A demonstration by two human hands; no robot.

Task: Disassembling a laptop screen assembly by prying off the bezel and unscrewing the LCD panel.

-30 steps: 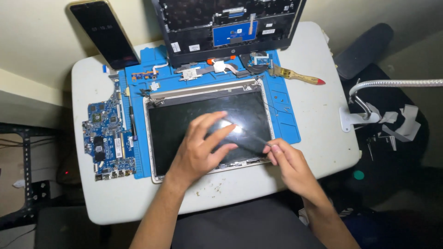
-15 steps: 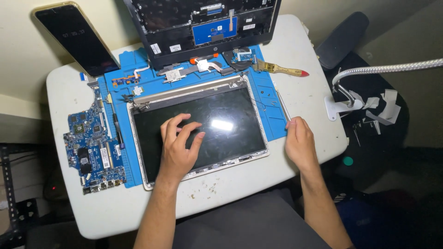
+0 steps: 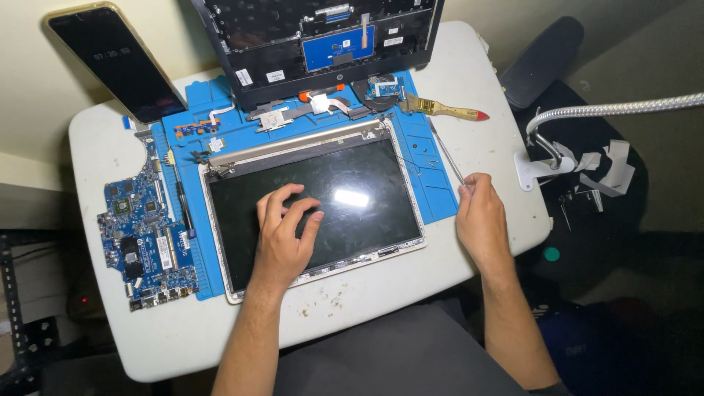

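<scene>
A laptop screen panel point(image 3: 367, 183) with a silver frame lies face up on a blue work mat point(image 3: 194, 117). My left hand point(image 3: 282, 235) rests flat on the dark glass, fingers spread. To the right of the panel, my right hand point(image 3: 480, 216) sits on the white table point(image 3: 103, 147) with its fingertips closed on a thin metal tool point(image 3: 446, 155) that points away from me along the mat's right edge.
A blue circuit board point(image 3: 143, 235) lies at the left. A phone point(image 3: 117, 62) leans at the back left. An open laptop base point(image 3: 323, 37) stands at the back, with small parts and a wooden-handled brush point(image 3: 444, 110) before it. A gooseneck lamp point(image 3: 587, 117) clamps at the right.
My right hand left the panel's lower right corner, moved right onto the table and took hold of the thin tool. My left hand stayed on the glass. The view shifted.
</scene>
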